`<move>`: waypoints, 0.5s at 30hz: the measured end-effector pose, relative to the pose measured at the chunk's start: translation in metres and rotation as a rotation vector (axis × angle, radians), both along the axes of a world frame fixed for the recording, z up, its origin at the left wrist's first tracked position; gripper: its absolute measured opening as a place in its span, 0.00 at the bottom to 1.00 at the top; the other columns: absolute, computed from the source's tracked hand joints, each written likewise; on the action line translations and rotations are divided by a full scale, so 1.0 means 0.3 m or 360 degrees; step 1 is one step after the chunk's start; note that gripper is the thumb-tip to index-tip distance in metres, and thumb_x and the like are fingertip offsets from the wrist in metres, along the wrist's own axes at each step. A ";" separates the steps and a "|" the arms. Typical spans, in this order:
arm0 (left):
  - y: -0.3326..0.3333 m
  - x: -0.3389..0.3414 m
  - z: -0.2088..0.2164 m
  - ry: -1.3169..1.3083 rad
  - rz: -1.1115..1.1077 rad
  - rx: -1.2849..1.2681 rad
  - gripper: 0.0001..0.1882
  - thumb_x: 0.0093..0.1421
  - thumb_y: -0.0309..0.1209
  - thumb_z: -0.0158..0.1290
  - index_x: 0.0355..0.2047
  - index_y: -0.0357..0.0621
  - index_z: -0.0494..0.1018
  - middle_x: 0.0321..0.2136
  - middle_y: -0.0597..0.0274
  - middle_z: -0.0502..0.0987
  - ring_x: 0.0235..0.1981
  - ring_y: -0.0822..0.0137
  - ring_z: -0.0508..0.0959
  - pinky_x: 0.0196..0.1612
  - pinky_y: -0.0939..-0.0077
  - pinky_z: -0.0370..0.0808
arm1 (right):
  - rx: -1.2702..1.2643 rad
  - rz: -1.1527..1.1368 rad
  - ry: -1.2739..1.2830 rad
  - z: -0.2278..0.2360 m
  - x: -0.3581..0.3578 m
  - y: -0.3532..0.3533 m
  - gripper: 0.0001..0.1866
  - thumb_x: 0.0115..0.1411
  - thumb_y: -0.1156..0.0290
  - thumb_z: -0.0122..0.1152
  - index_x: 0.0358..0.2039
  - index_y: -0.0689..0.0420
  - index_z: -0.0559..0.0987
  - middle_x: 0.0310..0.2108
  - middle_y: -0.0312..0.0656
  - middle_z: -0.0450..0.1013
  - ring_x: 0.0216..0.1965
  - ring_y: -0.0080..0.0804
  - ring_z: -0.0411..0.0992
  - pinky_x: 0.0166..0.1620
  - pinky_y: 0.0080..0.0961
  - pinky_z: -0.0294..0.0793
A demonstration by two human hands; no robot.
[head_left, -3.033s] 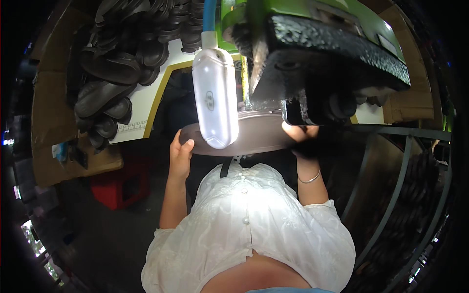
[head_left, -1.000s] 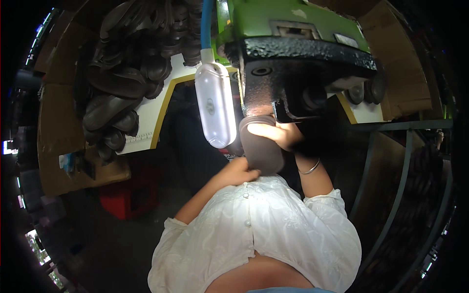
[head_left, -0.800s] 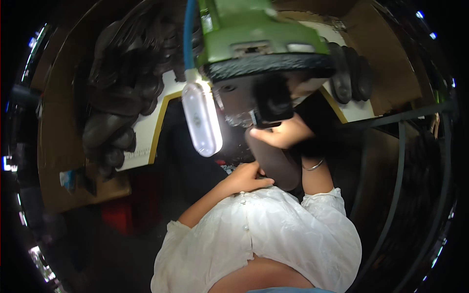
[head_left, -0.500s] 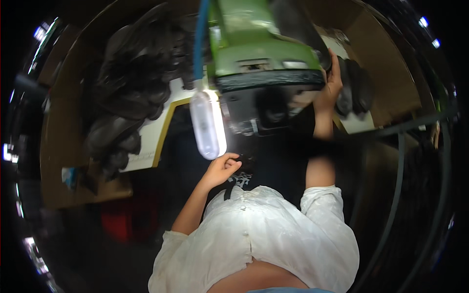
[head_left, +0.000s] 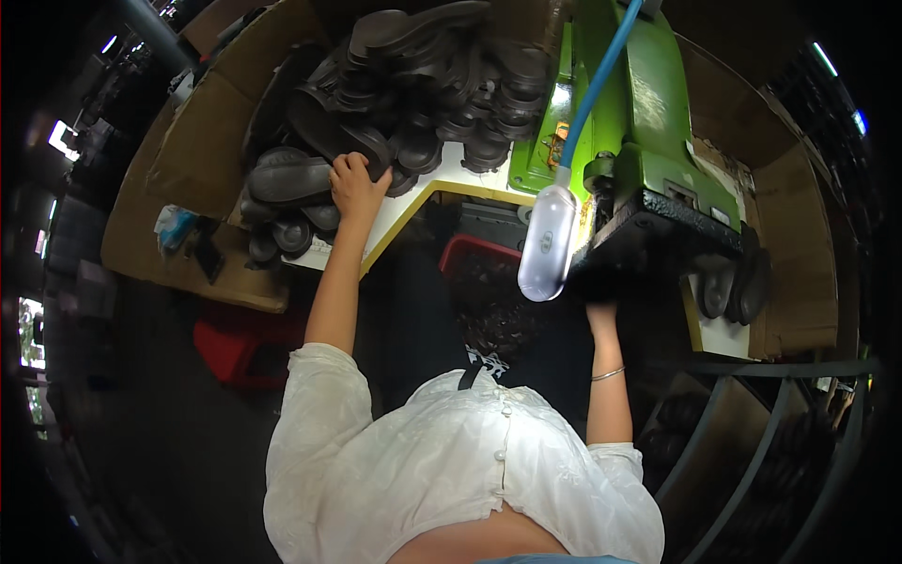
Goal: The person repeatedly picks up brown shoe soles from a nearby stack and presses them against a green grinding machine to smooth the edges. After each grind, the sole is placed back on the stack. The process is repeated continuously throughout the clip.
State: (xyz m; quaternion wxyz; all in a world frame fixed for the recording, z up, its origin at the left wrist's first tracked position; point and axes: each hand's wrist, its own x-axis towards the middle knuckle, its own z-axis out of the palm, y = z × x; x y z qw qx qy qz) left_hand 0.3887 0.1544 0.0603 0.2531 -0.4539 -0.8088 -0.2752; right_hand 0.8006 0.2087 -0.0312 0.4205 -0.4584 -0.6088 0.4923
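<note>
My left hand (head_left: 357,191) reaches to the pile at the left and is closed on the near end of a dark brown shoe sole (head_left: 324,127). More soles of the same kind (head_left: 413,80) lie heaped around it. At the right, my right hand (head_left: 601,312) goes in beneath the black head (head_left: 658,230) of a green machine (head_left: 658,113). Only its wrist side shows, so its fingers and anything they hold are hidden. A lit clear lamp (head_left: 548,244) hangs from a blue cable just left of the machine head.
Cardboard walls (head_left: 202,155) border the white worktop (head_left: 451,171), which has a yellow edge. Several soles (head_left: 731,287) lie to the right of the machine. Below are a red bin (head_left: 470,252) with dark scraps, another red container (head_left: 244,343) and a metal rack (head_left: 770,414).
My left hand has gone from near my waist up to the sole pile and taken hold of a sole. My right hand has moved from the machine's right side to beneath its head. The view has swung left.
</note>
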 end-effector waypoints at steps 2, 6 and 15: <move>0.005 -0.012 0.016 0.0009 -0.0113 -0.0026 0.17 0.43 0.35 0.58 0.29 0.42 0.64 0.34 0.53 0.64 0.35 0.49 0.69 0.36 0.58 0.68 | -0.0265 -0.0036 -0.0108 0.027 0.002 -0.056 0.09 0.55 0.70 0.52 0.24 0.63 0.73 0.18 0.38 0.71 0.16 0.20 0.68 0.18 0.15 0.65; -0.055 0.213 0.112 -0.0460 -0.0349 0.0332 0.15 0.43 0.32 0.56 0.28 0.39 0.65 0.33 0.52 0.66 0.30 0.52 0.71 0.30 0.65 0.70 | -0.0413 -0.0156 -0.0182 -0.022 0.080 -0.140 0.10 0.54 0.68 0.54 0.30 0.63 0.73 0.19 0.39 0.72 0.17 0.19 0.68 0.20 0.15 0.66; -0.392 0.770 0.093 -0.2863 -0.1507 0.0078 0.23 0.45 0.32 0.60 0.38 0.34 0.64 0.38 0.58 0.67 0.36 0.73 0.69 0.38 0.77 0.70 | 0.1129 0.0028 -0.0582 0.101 -0.042 -0.234 0.31 0.36 0.80 0.60 0.46 0.62 0.68 0.46 0.52 0.64 0.47 0.54 0.62 0.49 0.36 0.64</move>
